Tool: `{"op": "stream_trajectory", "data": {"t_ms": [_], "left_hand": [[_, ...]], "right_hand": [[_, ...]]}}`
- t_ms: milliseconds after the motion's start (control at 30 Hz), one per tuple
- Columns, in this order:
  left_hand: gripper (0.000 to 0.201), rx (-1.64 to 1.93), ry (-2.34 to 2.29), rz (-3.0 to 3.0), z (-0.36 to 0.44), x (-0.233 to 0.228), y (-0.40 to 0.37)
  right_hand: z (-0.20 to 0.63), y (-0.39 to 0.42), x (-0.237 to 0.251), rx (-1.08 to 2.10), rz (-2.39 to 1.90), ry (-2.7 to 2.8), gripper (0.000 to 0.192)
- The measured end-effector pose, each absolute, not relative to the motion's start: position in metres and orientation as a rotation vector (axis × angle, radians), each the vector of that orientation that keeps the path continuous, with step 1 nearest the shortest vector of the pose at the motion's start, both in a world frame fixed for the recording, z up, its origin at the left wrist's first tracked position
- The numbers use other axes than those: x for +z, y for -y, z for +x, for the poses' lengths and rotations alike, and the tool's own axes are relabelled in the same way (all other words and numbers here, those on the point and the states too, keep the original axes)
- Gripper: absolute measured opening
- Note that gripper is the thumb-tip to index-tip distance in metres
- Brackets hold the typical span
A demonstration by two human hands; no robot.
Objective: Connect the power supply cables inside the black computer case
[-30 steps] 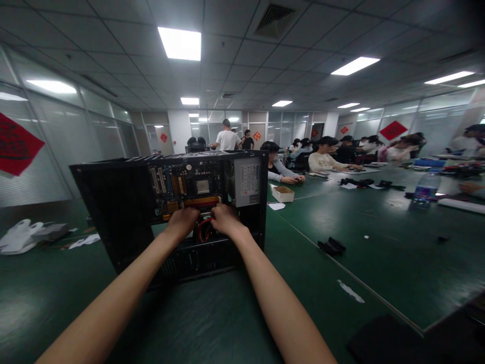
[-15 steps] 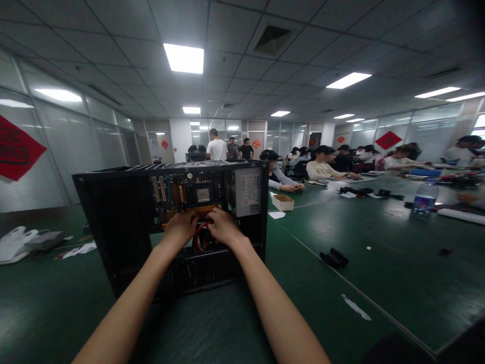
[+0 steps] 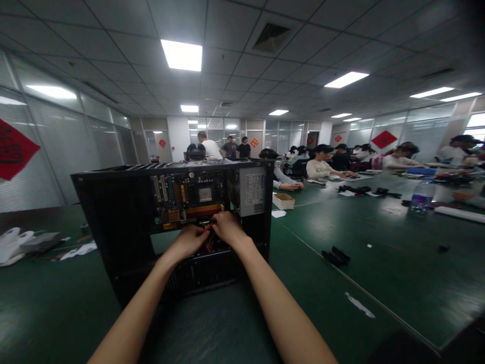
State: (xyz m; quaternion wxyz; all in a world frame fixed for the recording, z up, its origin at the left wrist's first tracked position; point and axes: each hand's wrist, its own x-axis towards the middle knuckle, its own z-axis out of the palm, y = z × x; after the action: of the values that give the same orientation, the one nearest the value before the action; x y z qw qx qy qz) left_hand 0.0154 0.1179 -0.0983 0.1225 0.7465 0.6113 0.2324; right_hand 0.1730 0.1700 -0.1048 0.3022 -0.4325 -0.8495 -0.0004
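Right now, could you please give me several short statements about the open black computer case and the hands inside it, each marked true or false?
1. Both hands, left hand and right hand, are inside the open black computer case. True.
2. The hands meet at thin red cables below the motherboard. True.
3. The case lies flat on its side. False: it stands upright on the dark green table.
4. The grey power supply box sits at the case's left end. False: at its right end.
5. A clear plastic water bottle stands beside the case. False: it stands far right.
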Motion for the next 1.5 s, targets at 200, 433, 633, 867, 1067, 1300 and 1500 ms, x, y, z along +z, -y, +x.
{"op": "stream_trajectory", "data": {"t_ms": [200, 433, 633, 867, 1067, 1300, 1500], "left_hand": [[0.034, 0.562, -1.931, 2.257, 0.017, -0.099, -0.118], [0.032, 0.591, -1.97, 2.297, 0.016, -0.102, -0.116], [0.033, 0.491, -2.054, 2.32, 0.017, -0.099, -0.112], [0.033, 0.441, -2.089, 2.298, 0.017, -0.099, -0.113], [0.031, 0.457, -2.058, 2.279, 0.02, -0.099, -0.113], [0.032, 0.456, -2.094, 2.266, 0.019, -0.099, -0.11], [0.033, 0.429, -2.136, 2.217, 0.022, -0.097, -0.107]], "right_hand": [[0.173, -0.168, -0.105, 0.082, -1.141, 2.295, 0.028], [0.175, -0.166, -0.101, 0.027, -1.156, 2.353, 0.028], [0.173, -0.168, -0.104, 0.041, -1.137, 2.361, 0.031], [0.17, -0.168, -0.105, 0.061, -1.169, 2.346, 0.036], [0.17, -0.17, -0.107, 0.037, -1.24, 2.339, 0.032], [0.168, -0.175, -0.108, 0.022, -1.252, 2.357, 0.033], [0.167, -0.172, -0.106, -0.016, -1.314, 2.342, 0.03]]}}
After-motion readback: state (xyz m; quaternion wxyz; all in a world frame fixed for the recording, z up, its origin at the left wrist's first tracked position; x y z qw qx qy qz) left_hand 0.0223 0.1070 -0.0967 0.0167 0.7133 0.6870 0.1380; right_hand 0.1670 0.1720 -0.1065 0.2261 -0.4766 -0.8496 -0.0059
